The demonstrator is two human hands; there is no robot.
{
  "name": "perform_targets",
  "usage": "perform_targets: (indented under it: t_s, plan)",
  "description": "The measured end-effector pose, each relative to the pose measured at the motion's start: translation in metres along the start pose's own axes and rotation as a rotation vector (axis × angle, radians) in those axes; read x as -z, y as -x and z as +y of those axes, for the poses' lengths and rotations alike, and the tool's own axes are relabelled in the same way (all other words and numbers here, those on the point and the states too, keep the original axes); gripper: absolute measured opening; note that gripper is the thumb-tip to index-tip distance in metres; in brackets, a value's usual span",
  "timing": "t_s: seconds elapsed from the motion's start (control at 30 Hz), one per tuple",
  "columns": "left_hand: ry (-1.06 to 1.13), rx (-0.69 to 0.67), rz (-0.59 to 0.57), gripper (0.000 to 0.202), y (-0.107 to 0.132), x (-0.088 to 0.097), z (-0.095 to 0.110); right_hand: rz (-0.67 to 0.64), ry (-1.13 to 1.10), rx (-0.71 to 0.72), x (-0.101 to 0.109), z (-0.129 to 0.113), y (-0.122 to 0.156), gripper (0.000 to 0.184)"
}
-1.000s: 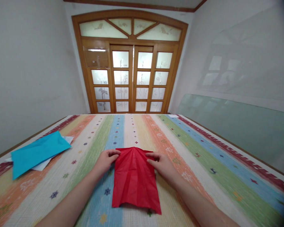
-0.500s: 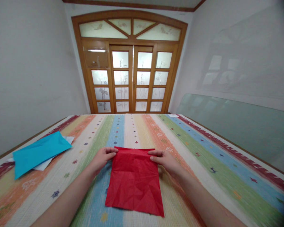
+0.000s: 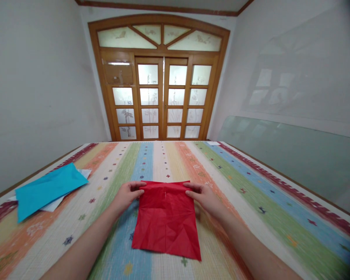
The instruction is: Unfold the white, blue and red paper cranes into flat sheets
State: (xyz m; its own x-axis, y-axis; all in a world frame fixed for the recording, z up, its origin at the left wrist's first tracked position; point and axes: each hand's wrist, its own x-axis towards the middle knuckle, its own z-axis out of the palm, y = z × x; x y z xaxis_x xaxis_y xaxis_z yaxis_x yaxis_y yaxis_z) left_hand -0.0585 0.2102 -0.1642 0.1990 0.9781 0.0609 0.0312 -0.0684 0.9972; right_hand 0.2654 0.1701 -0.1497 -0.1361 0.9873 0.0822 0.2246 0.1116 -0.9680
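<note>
A creased red paper sheet (image 3: pixel 167 220) lies roughly square on the striped mat (image 3: pixel 251 186) in front of me. My left hand (image 3: pixel 127 195) pinches its far left corner, fingers closed on the edge. My right hand (image 3: pixel 202 196) pinches the far right corner the same way. The far edge of the paper is lifted a little between the two hands, and the near edge rests on the mat.
A blue paper sheet (image 3: pixel 48 188) lies on white sheets (image 3: pixel 51 205) at the mat's left side. Wooden glazed doors (image 3: pixel 162 101) stand beyond the mat's far end. A glass pane (image 3: pixel 294 155) leans along the right wall.
The red paper's pointed far end has been opened out into a straight edge. Both hands shifted outward to its far corners, and the sheet now looks wider and squarer.
</note>
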Motion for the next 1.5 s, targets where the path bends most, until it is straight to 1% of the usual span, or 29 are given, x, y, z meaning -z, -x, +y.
perform_targets:
  t_s: [0.1, 0.2, 0.37, 0.5, 0.57, 0.77, 0.87, 1.03, 1.13, 1.23, 1.37, 1.5]
  plan:
    - [-0.038, 0.014, -0.006, 0.04, -0.002, 0.002, -0.001, -0.002, 0.024, 0.012, 0.001, -0.001, 0.0, 0.04]
    - [-0.066, 0.021, 0.003, 0.038, -0.002, 0.003, 0.0, 0.013, 0.03, -0.009, 0.002, -0.004, 0.0, 0.038]
    - [-0.056, 0.038, 0.024, 0.037, 0.001, 0.001, 0.003, -0.012, 0.065, -0.009, 0.003, -0.004, 0.001, 0.034]
    - [-0.012, 0.055, 0.002, 0.042, 0.003, -0.001, 0.002, -0.043, 0.1, 0.034, 0.003, 0.002, 0.001, 0.043]
    - [0.012, 0.062, -0.012, 0.044, 0.003, -0.001, 0.0, -0.06, 0.111, 0.031, 0.003, 0.005, 0.001, 0.049]
    - [0.079, 0.099, -0.061, 0.049, 0.001, 0.001, -0.01, -0.066, 0.12, -0.007, 0.003, 0.008, 0.001, 0.051]
    - [0.107, 0.128, -0.052, 0.049, 0.0, 0.001, -0.016, -0.08, 0.114, -0.011, 0.002, 0.009, 0.001, 0.052]
    - [0.065, 0.118, -0.014, 0.044, -0.002, 0.001, -0.02, -0.066, 0.07, -0.028, -0.001, 0.013, 0.0, 0.05]
    - [0.056, 0.112, 0.012, 0.043, -0.002, 0.002, -0.019, -0.063, -0.004, -0.054, -0.002, 0.016, -0.001, 0.048]
    - [0.074, 0.113, 0.005, 0.047, -0.001, 0.002, -0.016, -0.072, -0.078, -0.075, -0.001, 0.017, -0.002, 0.048]
    - [0.091, 0.119, 0.0, 0.049, 0.0, 0.003, -0.013, -0.097, -0.124, -0.092, 0.0, 0.015, -0.002, 0.047]
    - [0.095, 0.126, 0.006, 0.05, 0.0, 0.002, -0.012, -0.068, -0.135, -0.105, -0.002, 0.011, 0.0, 0.043]
